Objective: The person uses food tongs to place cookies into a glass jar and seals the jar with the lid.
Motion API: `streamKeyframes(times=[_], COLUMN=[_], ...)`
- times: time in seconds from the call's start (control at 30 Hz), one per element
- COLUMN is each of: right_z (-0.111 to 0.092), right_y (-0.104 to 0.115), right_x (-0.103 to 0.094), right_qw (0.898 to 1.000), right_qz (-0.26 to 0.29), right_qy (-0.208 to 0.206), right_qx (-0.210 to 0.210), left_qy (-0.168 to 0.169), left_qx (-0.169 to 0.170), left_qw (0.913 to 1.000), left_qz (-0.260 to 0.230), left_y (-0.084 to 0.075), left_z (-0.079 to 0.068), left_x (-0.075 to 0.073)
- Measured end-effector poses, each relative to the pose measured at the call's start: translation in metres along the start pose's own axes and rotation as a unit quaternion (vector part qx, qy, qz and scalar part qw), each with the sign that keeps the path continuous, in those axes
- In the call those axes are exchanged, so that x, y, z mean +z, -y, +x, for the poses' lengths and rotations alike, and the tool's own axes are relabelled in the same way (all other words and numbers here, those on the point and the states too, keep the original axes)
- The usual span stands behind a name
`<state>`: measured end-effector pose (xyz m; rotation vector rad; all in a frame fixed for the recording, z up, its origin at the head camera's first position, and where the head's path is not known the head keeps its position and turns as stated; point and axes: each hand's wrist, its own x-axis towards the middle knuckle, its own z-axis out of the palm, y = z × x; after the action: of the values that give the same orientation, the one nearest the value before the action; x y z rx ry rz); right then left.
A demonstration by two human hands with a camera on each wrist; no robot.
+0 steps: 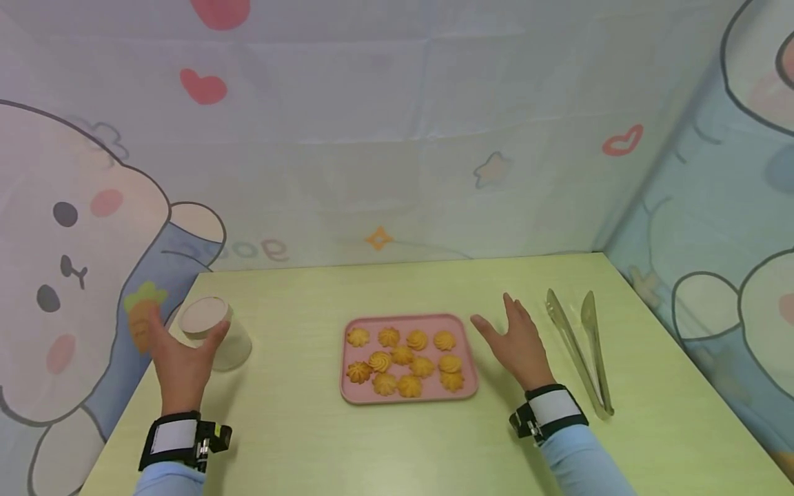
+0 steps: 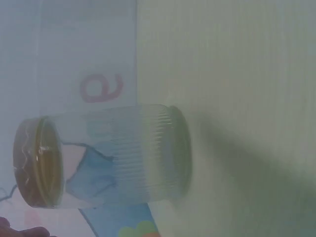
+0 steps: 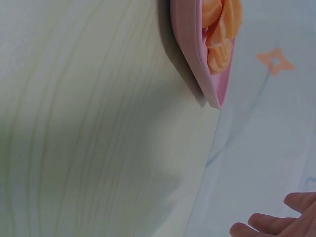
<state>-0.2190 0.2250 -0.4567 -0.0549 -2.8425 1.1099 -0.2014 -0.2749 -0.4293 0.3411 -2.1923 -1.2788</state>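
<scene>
At the table's left side stands a clear ribbed jar (image 2: pixel 113 158) with a white-topped lid (image 1: pixel 203 315). My left hand (image 1: pixel 182 358) is right by it in the head view, thumb and fingers spread apart around the near side of the lid. In the left wrist view only fingertips show, at the lower left corner, apart from the jar. A pink tray (image 1: pixel 406 322) in the middle carries several golden piped cookies (image 1: pixel 402 355). My right hand (image 1: pixel 517 348) hovers just right of the tray with fingers spread, holding nothing.
To the right of my right hand, metal tongs (image 1: pixel 579 355) lie spread on the pale wooden table (image 1: pixel 285 441). A printed cloth backdrop (image 1: pixel 372 103) rises behind the table's back edge and along both sides.
</scene>
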Motion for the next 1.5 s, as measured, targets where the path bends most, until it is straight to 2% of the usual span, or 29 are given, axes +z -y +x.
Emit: streamKeyframes(times=[0.1,0.2,0.3,0.43,0.7,1.07,1.23,1.5], right_z=[-0.001,-0.003,-0.004,-0.006,-0.011,-0.013,-0.013,-0.015], right_y=[0.002,0.003,0.002,0.003,0.007,0.01,0.009,0.009], right_x=[-0.001,-0.002,-0.003,-0.003,-0.003,-0.004,-0.004,-0.004], right_qw=[1.0,0.997,0.994,0.991,0.99,0.989,0.99,0.99], right_qz=[-0.014,-0.035,-0.053,-0.066,-0.066,-0.064,-0.064,-0.06], right_qy=[0.027,0.064,0.092,0.117,0.128,0.13,0.126,0.126], right_qx=[0.006,0.008,0.007,0.003,0.002,-0.001,-0.001,-0.002], left_qy=[0.013,0.036,0.069,0.104,0.16,0.16,0.155,0.139], left_qx=[-0.015,-0.047,-0.084,-0.114,-0.121,-0.139,-0.128,-0.12], left_qw=[0.9996,0.9981,0.9941,0.9876,0.9791,0.9764,0.9788,0.9814], left_qz=[-0.018,-0.017,0.0,0.026,0.031,0.043,0.038,0.056], left_y=[0.01,0.018,0.023,0.03,0.043,0.051,0.053,0.048], left_z=[0.0,-0.001,-0.001,-0.001,0.0,0.008,0.014,0.015], left_x=[0.001,0.002,0.001,0.001,0.004,0.01,0.015,0.023])
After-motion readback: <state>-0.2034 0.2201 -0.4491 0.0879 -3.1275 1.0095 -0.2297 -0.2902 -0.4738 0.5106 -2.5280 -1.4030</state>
